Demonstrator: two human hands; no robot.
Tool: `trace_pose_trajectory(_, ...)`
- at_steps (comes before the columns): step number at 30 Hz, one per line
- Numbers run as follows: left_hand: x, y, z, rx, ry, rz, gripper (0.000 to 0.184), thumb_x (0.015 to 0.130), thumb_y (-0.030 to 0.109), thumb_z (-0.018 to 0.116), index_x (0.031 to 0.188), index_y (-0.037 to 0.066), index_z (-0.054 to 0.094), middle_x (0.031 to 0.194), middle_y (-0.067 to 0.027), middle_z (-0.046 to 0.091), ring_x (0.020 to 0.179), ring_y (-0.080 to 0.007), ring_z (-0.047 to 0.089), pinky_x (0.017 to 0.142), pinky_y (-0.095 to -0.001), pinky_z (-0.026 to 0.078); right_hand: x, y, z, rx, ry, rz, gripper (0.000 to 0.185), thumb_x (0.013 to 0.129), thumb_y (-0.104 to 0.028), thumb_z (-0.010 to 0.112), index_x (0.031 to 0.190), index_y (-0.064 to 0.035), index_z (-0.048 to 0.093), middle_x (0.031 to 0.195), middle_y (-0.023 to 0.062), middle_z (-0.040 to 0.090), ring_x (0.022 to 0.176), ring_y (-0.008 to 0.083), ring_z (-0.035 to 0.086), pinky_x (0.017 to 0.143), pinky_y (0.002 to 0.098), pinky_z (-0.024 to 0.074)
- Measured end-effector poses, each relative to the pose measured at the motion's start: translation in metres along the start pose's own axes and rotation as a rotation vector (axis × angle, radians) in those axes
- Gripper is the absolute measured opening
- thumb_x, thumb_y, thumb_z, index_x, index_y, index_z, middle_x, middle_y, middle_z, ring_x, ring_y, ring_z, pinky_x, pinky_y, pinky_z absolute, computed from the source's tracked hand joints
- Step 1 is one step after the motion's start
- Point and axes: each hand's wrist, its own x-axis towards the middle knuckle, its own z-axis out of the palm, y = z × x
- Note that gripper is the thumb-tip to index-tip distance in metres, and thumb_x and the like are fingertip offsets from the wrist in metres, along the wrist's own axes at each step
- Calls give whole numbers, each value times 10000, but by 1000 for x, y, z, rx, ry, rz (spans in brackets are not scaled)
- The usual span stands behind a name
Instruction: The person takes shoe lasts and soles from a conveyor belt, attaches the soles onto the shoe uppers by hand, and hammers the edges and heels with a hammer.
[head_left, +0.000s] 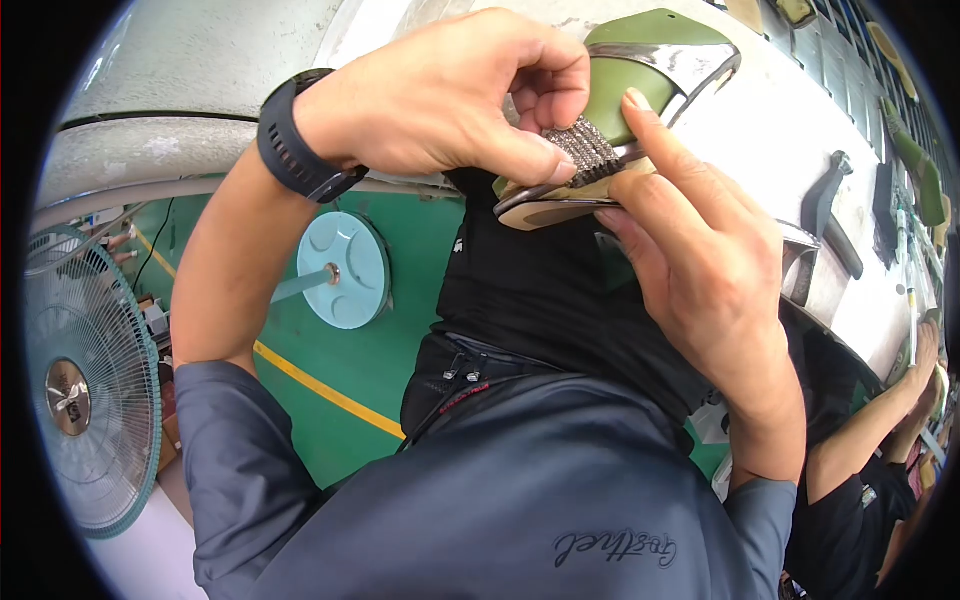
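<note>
Shoe (602, 161) on a green foot form (612, 92), held up in both hands at the top of the view, beyond the dark shirt (500, 470), beside the pale bench (775, 125). Left hand (435, 105), black watch (312, 140) at its wrist: fingers curled in, thumb tip pressed on the sparkly strap (578, 142); gap between thumb and forefinger narrow, exact grip on the strap hard to tell. Right hand (705, 225) holds the shoe by its side, fingers over the upper edge, thumb under the sole (548, 213). Silver strap (655, 65) spans the form farther out. On the bench at right, dark parts (825, 200); a co-worker's arm (870, 425) lower down. At left, a caged fan (95, 385) and a round blue base (347, 265) on green floor (415, 300), yellow line (335, 392) crossing it.
</note>
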Motion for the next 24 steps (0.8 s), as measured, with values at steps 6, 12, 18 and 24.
trace_pose_trajectory(6, -11, 17, 21, 412, 212, 109, 220, 780, 7, 743, 915, 14, 570, 831, -9, 574, 774, -92, 576, 668, -275, 571, 5, -2, 1, -15, -33, -22, 295, 712, 20, 841, 965, -18, 693, 1322, 207, 699, 885, 334, 741, 763, 396, 595)
trace_pose_trajectory(12, -24, -17, 14, 50, 195, 93, 174, 862, 10, 773, 968, 17, 635, 952, -7, 618, 896, -111, 607, 728, -264, 567, 13, -1, 1, -6, 23, -75, 235, 748, 3, 836, 945, -14, 709, 1256, 192, 733, 852, 313, 743, 754, 383, 596)
trace_pose_trajectory(18, -23, -30, 14, -286, 146, 96, 162, 912, 96, 798, 969, 15, 670, 1009, -10, 642, 956, -104, 602, 899, -278, 502, 10, 2, -1, -5, 53, -65, 175, 787, -6, 829, 920, -4, 715, 1213, 192, 751, 851, 308, 748, 763, 375, 598)
trace_pose_trajectory(24, -11, -26, 9, -236, 98, 69, 178, 881, 116, 834, 935, 35, 685, 910, 10, 646, 887, -95, 607, 853, -271, 508, 9, 5, 1, 5, 90, -79, 162, 802, -11, 828, 917, 7, 715, 1203, 194, 754, 839, 306, 747, 754, 366, 598)
